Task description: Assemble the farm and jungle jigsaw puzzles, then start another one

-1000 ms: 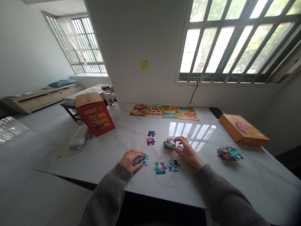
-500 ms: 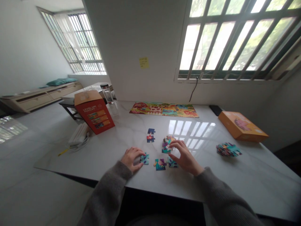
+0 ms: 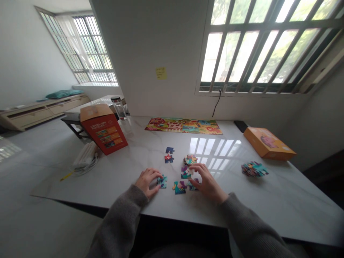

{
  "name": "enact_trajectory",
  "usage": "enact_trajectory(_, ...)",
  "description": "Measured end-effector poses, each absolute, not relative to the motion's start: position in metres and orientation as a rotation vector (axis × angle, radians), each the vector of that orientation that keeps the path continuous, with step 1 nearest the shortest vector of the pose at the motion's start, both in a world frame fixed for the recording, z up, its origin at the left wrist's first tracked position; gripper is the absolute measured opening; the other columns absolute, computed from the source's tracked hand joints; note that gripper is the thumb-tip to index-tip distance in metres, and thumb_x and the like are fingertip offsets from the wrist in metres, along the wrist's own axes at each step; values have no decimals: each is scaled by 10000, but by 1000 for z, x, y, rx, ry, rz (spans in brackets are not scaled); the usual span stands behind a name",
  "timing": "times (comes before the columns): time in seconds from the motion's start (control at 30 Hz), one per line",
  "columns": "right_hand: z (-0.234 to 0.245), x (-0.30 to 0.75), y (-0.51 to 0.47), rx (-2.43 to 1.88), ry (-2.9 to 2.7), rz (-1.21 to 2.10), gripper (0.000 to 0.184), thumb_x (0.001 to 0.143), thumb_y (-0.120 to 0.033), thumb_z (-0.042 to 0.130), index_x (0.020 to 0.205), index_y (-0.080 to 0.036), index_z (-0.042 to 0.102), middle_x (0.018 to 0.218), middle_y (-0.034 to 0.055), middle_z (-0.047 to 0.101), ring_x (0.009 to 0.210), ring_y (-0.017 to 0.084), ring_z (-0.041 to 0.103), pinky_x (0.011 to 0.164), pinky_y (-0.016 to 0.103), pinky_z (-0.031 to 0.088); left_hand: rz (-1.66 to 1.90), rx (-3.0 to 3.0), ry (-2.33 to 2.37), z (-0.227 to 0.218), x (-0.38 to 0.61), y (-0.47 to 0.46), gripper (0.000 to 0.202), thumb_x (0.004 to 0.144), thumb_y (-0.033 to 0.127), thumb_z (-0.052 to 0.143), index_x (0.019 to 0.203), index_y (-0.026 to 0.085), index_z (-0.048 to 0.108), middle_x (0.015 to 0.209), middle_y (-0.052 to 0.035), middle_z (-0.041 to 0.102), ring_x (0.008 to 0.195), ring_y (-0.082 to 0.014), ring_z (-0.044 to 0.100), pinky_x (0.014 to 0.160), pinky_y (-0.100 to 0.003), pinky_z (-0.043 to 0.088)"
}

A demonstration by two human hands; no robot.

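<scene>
My left hand rests on the table with thumb and fingers curled at the edge of a teal puzzle piece. The fingertips of my right hand are on a purple-and-teal puzzle piece, its thumb lower down. That piece lies just in front of a small pile of puzzle pieces. Nearer to me is a multicoloured piece, with a pale teal piece beside it, partly under my right thumb. Farther back sit a dark blue piece and a red-and-blue piece.
A second puzzle pile lies right, before an orange box and a black object. An assembled puzzle strip runs along the wall. Left stand a red puzzle box, a glass bottle and a white power strip.
The purple-and-teal piece under my right hand has come toward me, off the pile's near side, uncovering more of the pile. My left hand stays at its piece. The view has shifted slightly.
</scene>
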State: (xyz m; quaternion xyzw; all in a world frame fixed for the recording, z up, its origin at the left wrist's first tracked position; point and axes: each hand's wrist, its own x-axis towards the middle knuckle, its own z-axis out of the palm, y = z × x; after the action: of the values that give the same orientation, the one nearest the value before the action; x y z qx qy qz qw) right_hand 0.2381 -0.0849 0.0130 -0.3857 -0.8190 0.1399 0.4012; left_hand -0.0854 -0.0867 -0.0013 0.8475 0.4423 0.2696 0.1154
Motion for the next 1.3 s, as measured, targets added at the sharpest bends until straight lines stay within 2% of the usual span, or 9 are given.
enact_trajectory(0.1,12,241,-89,-980,-2102,358,267,873,-199,692,1116,-277,612,1154,82,622,1117,271,592,958,473,535,828,2497,1302,-3,-86,-85,237,811,265,611,1039,231,662,1080,-71,678,1032,-268,588,934,-428,449)
enact_trajectory(0.3,8,246,-93,-1017,-2096,359,214,870,-199,686,1062,-264,617,1125,81,622,1078,259,612,937,462,545,902,2580,1291,-5,-70,-84,197,837,318,627,1012,235,665,1047,-66,684,1011,-265,594,919,-424,431)
enact_trajectory(0.5,9,262,-96,-1069,-2075,362,184,876,-180,658,1037,-258,617,1104,79,614,1054,250,611,926,448,542,705,2717,1135,-13,-29,-78,533,662,495,802,1122,264,665,1134,-73,661,1072,-307,562,962,-455,406)
enact_trajectory(0.7,11,276,-103,-1122,-2052,368,198,853,-169,650,1030,-251,616,1102,79,612,1049,252,612,925,448,540,553,2773,1152,-9,-3,-41,319,733,375,771,1013,243,692,1041,-65,652,1017,-295,567,918,-453,421)
enact_trajectory(0.83,13,272,-106,-1109,-2065,385,222,850,-159,644,1047,-257,615,1110,75,610,1069,248,602,934,436,535,537,2788,1152,-7,3,-19,315,741,402,764,995,228,701,1025,-76,632,994,-295,561,889,-443,443)
enact_trajectory(0.97,10,275,-101,-1159,-2044,341,169,869,-183,637,1023,-253,625,1107,79,611,1065,252,594,942,439,517,622,2722,1142,-11,-2,-19,338,729,369,774,1035,241,708,1050,-66,646,1013,-284,565,901,-428,437)
enact_trajectory(1.17,0,307,-84,-1445,-2037,192,113,877,-197,604,963,-229,671,1030,85,624,988,268,583,904,459,484,575,2697,1082,-14,-12,-39,361,775,363,733,1121,264,700,1116,-51,685,1077,-277,571,986,-446,388)
enact_trajectory(1.3,0,311,-77,-1461,-2023,141,138,889,-182,575,967,-234,676,1094,94,625,1045,287,573,933,473,471,619,2673,1110,-16,-10,-43,374,771,375,744,1123,259,692,1108,-55,708,1064,-277,580,984,-447,389)
